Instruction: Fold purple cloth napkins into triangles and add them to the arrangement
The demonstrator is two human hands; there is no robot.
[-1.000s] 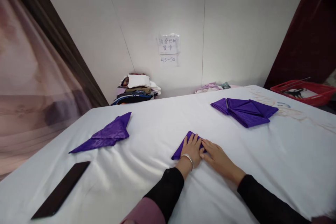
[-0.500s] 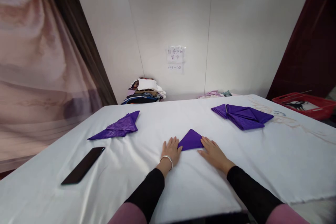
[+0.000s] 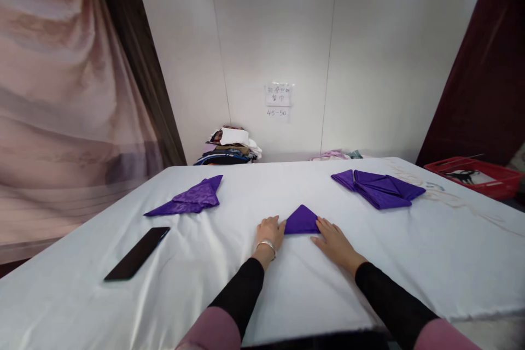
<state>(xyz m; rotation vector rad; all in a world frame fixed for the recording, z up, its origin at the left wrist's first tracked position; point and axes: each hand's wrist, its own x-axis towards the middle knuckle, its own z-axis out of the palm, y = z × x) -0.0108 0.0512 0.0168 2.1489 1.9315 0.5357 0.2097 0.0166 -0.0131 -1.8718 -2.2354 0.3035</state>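
Note:
A purple cloth napkin (image 3: 301, 221), folded into a small triangle, lies on the white tablecloth with its point away from me. At its left corner rests my left hand (image 3: 270, 232), a silver bangle on the wrist. The thumb meets the fabric and the fingers are slightly bent but apart. My right hand (image 3: 334, 240) lies flat at the right corner, fingers stretched out and their tips touching the edge. Further left is a folded purple napkin (image 3: 191, 198) with long pointed ends. Another folded purple napkin (image 3: 381, 188), in several layered sections, lies back right.
A black phone (image 3: 137, 254) lies at the left on the white tablecloth (image 3: 205, 295). Behind the table are a pile of folded cloths (image 3: 232, 147) and some pink fabric (image 3: 332, 155). A red basket (image 3: 488, 180) stands at the far right, and a paper sign (image 3: 278, 101) hangs on the wall.
My head view has tilted up slightly. The left hand's fingers have drawn in and bent a little at the napkin's left corner. The right hand stays flat at its corner.

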